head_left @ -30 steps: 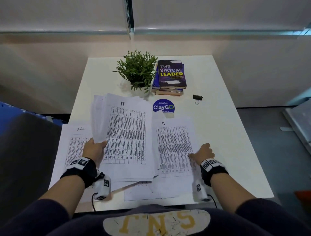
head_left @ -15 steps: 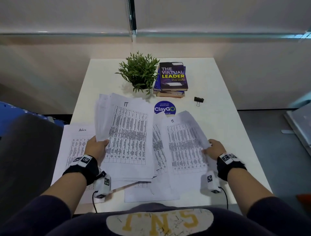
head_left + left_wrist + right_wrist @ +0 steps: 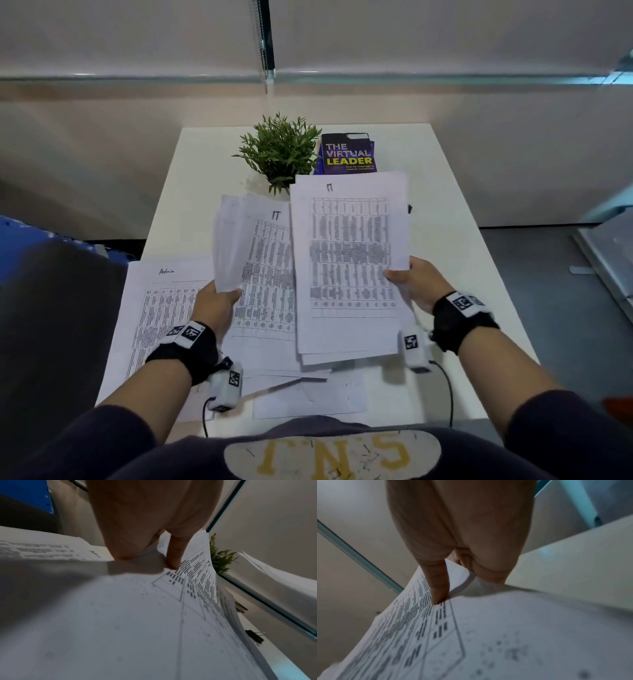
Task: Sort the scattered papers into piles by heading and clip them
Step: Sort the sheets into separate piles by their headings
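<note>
Left hand: the left hand [image 3: 215, 303] is seen at lower left of centre in the head view, with its fingers closed on the left edge of a stack of sheets headed "IT" [image 3: 263, 274]; in the left wrist view the thumb [image 3: 175, 553] is laid on top of the printed table of that stack [image 3: 154, 615].
Right hand: the right hand [image 3: 416, 286] is seen right of centre in the head view, pinching the right edge of a second bundle headed "IT" [image 3: 349, 260]; in the right wrist view the thumb [image 3: 439, 586] is pressed on the upper face of the bundle [image 3: 488, 635] and the other fingers are curled beneath it.
Held papers: both lots are raised off the table [image 3: 455, 240], and the right-hand bundle is overlapped onto the right part of the left-hand stack.
Admin sheet: a sheet with a handwritten heading that seems to read "Admin" [image 3: 161, 308] is laid flat at the left of the table, partly covered by the left hand.
Loose sheets: more white papers [image 3: 308, 397] are spread on the near edge of the table, below the held lots.
Binder clip: a black clip [image 3: 254, 637] is shown lying on the table at the right of the left wrist view.
Background: a potted plant [image 3: 279, 150] and a book titled "THE VIRTUAL LEADER" [image 3: 349, 154] are set side by side at the far end of the table, upper centre of the head view.
</note>
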The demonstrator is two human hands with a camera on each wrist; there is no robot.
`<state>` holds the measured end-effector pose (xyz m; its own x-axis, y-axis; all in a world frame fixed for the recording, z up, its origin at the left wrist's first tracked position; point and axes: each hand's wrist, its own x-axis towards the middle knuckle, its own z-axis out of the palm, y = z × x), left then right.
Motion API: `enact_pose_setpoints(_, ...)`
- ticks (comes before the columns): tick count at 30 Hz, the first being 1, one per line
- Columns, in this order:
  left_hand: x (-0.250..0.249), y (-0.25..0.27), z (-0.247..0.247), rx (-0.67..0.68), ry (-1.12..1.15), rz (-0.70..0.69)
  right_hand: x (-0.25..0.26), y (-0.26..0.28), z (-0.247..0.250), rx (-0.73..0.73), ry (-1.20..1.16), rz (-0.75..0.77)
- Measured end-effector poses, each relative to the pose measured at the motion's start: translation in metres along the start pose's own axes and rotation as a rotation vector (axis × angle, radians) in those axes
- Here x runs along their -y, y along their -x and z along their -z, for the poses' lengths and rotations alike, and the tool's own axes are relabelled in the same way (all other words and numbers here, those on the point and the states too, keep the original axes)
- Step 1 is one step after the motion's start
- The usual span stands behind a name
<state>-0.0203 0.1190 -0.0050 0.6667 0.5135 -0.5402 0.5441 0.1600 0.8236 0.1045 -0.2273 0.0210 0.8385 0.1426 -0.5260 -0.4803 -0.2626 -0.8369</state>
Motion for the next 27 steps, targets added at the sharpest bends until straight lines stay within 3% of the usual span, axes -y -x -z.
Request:
enact_pose_setpoints(5,-0.008,0.016,-0.014,0.072,0.061,0.019,-0.002,0.006,-0.057,0.038,0.031,0.033)
enact_pose_setpoints(11,-0.016,0.033,-0.021,0.164,0.122,0.032,-0.009,0.007,-0.082,0.025,0.152,0.132)
enact_pose_setpoints(15,-0.015,0.036,-0.02,0.099,0.2,0.089,-0.002,0.002,-0.096,-0.006,0.081,0.182)
enact_pose_setpoints(22,-0.01,0.024,0.012,-0.046,-0.103,-0.024,0.006,-0.009,-0.127,0.036,-0.003,0.212)
enact_pose_setpoints(24,-0.01,0.018,0.03,-0.126,-0.105,-0.05,0.002,-0.021,-0.131,-0.001,0.101,0.202)
enact_pose_setpoints(27,-0.006,0.009,0.059,-0.209,-0.061,-0.066,-0.017,-0.052,-0.128,-0.162,0.551,0.096)
